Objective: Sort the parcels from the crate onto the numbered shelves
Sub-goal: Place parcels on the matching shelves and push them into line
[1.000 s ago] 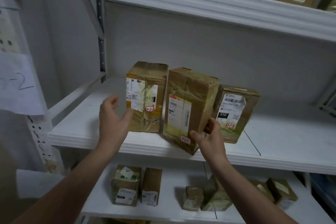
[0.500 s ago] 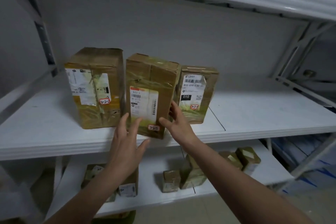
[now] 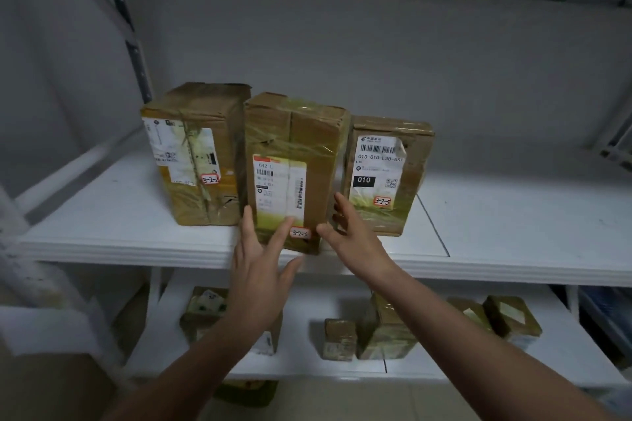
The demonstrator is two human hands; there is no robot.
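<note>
Three taped cardboard parcels stand upright in a row on the white shelf (image 3: 130,236).

1. The left parcel (image 3: 195,154) carries a sticker reading 3-2-2.
2. The middle parcel (image 3: 297,140), marked 3-2-3 at its lower front edge, stands close against the left parcel. It sits nearer the front lip of the shelf than its neighbours.
3. The right parcel (image 3: 386,174), marked 3-2-5, stands just beside the middle one, set slightly further back.

We see the left hand (image 3: 256,270) spread flat, fingers straight, with its fingertips on the lower front face of the middle parcel. It grasps nothing.

The right hand (image 3: 352,239) is likewise uncurled. Its fingers reach into the narrow space between the middle and right parcels, and the thumb lies by the lower right front corner of the middle parcel (we cannot tell whether the fingers actually touch either box).

On the lower shelf (image 3: 307,304) we note several small parcels (image 3: 342,338), partly hidden behind the forearms.
</note>
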